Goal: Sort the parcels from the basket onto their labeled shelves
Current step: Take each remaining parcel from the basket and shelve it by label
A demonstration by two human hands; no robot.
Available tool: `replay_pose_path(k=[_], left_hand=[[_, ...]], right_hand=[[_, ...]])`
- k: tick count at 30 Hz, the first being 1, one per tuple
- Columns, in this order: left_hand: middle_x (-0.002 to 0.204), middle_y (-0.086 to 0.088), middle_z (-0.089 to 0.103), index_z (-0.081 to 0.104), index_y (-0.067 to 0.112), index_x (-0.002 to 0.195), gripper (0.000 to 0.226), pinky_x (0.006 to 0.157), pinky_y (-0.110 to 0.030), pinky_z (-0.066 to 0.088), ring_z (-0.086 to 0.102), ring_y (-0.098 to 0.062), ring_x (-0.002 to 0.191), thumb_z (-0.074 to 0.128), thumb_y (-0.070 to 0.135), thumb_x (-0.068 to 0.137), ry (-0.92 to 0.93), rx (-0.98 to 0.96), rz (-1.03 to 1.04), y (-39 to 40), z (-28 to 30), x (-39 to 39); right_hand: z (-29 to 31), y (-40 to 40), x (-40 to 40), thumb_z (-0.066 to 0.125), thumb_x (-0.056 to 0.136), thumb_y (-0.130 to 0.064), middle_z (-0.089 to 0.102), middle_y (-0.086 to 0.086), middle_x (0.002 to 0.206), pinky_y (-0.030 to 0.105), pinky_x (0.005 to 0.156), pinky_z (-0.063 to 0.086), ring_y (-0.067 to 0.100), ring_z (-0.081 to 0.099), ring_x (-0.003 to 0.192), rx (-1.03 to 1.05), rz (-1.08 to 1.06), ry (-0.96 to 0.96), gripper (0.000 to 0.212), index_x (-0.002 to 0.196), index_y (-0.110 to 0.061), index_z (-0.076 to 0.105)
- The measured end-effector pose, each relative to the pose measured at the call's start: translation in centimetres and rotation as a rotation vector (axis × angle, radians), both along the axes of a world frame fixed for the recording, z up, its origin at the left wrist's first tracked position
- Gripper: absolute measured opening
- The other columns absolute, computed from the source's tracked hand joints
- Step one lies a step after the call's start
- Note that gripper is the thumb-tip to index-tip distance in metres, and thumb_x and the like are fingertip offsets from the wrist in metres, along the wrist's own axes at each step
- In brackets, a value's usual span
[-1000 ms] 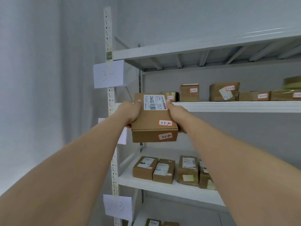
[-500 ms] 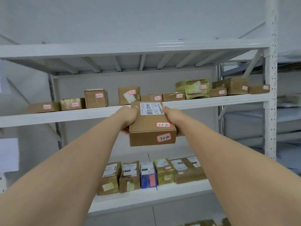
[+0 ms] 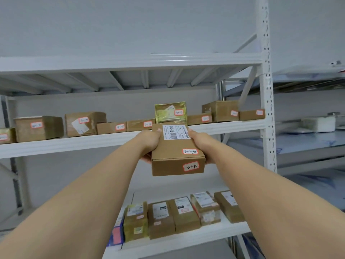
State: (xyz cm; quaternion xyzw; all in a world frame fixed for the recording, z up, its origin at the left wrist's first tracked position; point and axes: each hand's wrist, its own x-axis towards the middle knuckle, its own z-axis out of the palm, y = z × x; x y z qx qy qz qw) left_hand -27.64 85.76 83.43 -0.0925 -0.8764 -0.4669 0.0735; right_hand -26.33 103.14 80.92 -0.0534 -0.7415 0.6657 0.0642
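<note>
Crowding the shelf (image 3: 115,142) ahead: labeled parcels (image 3: 85,124), green packet (image 3: 170,112).

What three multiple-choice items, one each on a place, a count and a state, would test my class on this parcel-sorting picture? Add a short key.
1. Where is the held parcel?
A. on the floor
B. in front of the upper shelf edge
C. on the lower shelf

2. How many red-bordered stickers show on the held parcel?
A. none
B. two
C. five

3. How is the parcel held?
A. by the left hand and right hand, one on each side
B. by one hand only
C. by no hand

Key
1 B: it hangs at the upper shelf's front edge.
2 B: one sticker on top, one on the near face.
3 A: each hand grips one side.
</note>
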Motion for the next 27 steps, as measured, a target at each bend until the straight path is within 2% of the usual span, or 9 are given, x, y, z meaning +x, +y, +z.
replay_pose_path(k=[4,11,12,15,18,20,23,25,27], left_hand=[[0.086,-0.008,0.064,0.055,0.013,0.110,0.045,0.038,-0.025,0.049,0.064,-0.022,0.068,0.026,0.048,0.102,0.054,0.005,-0.033,4.4,0.5,-1.2],[0.088,-0.005,0.065,0.057,0.012,0.105,0.048,0.040,-0.024,0.050,0.065,-0.019,0.070,0.034,0.053,0.099,0.169,0.059,-0.120,8.1,2.3,-4.0],[0.089,-0.005,0.067,0.058,0.013,0.102,0.046,0.041,-0.025,0.050,0.066,-0.018,0.071,0.037,0.053,0.098,0.155,0.089,-0.146,8.2,2.8,-4.5],[0.089,-0.002,0.071,0.061,0.019,0.099,0.032,0.046,-0.024,0.052,0.070,-0.015,0.069,0.049,0.049,0.095,0.135,0.152,-0.275,8.4,4.0,-5.7],[0.091,-0.001,0.069,0.062,0.015,0.111,0.034,0.045,-0.021,0.050,0.067,-0.015,0.069,0.051,0.043,0.096,0.281,0.230,-0.312,10.1,4.8,-7.2],[0.099,-0.003,0.069,0.063,0.015,0.113,0.034,0.059,-0.027,0.054,0.067,-0.019,0.081,0.051,0.041,0.097,0.409,0.262,-0.283,11.6,5.3,-8.2],[0.111,-0.007,0.068,0.064,0.016,0.116,0.035,0.088,-0.043,0.053,0.064,-0.027,0.101,0.048,0.040,0.098,0.536,0.243,-0.266,13.7,6.1,-9.2],[0.112,-0.010,0.068,0.064,0.013,0.117,0.037,0.093,-0.050,0.050,0.063,-0.031,0.105,0.046,0.039,0.098,0.583,0.251,-0.264,14.9,6.6,-9.8],[0.109,-0.012,0.067,0.064,0.009,0.110,0.037,0.092,-0.051,0.050,0.062,-0.033,0.104,0.045,0.038,0.099,0.620,0.268,-0.248,16.3,7.0,-10.6]], right_hand=[[0.2,4.4,-0.6,0.037,0.098,-0.057,0.074,0.000,0.071,0.030,0.059,0.058,0.021,0.072,0.067,-0.017,-0.016,0.032,0.043,0.095,-0.022,0.062],[1.4,8.1,-2.0,0.037,0.095,-0.062,0.074,0.001,0.079,0.027,0.049,0.055,0.018,0.072,0.062,-0.037,-0.078,0.165,0.047,0.098,-0.023,0.063],[1.7,8.4,-2.4,0.038,0.094,-0.063,0.074,0.002,0.083,0.028,0.052,0.056,0.019,0.073,0.066,-0.041,-0.091,0.183,0.049,0.103,-0.022,0.063],[2.6,9.2,-3.7,0.037,0.094,-0.063,0.072,0.007,0.101,0.039,0.078,0.059,0.025,0.071,0.087,-0.045,-0.146,0.224,0.055,0.113,-0.018,0.062],[3.2,10.4,-4.9,0.040,0.092,-0.065,0.072,0.006,0.101,0.039,0.079,0.058,0.025,0.071,0.089,-0.117,-0.189,0.302,0.055,0.108,-0.018,0.064],[3.6,11.4,-5.5,0.041,0.091,-0.067,0.073,0.005,0.100,0.040,0.079,0.058,0.026,0.071,0.089,-0.145,-0.189,0.346,0.054,0.102,-0.020,0.065],[3.6,13.2,-6.4,0.048,0.090,-0.063,0.075,0.001,0.088,0.031,0.061,0.058,0.019,0.073,0.076,-0.154,-0.169,0.392,0.050,0.104,-0.019,0.066],[3.6,14.8,-7.0,0.053,0.089,-0.060,0.075,-0.002,0.080,0.027,0.053,0.054,0.014,0.072,0.066,-0.138,-0.141,0.419,0.045,0.107,-0.020,0.065],[3.7,16.6,-7.5,0.059,0.088,-0.056,0.074,-0.002,0.081,0.028,0.052,0.054,0.014,0.071,0.065,-0.124,-0.118,0.465,0.046,0.116,-0.020,0.059]])
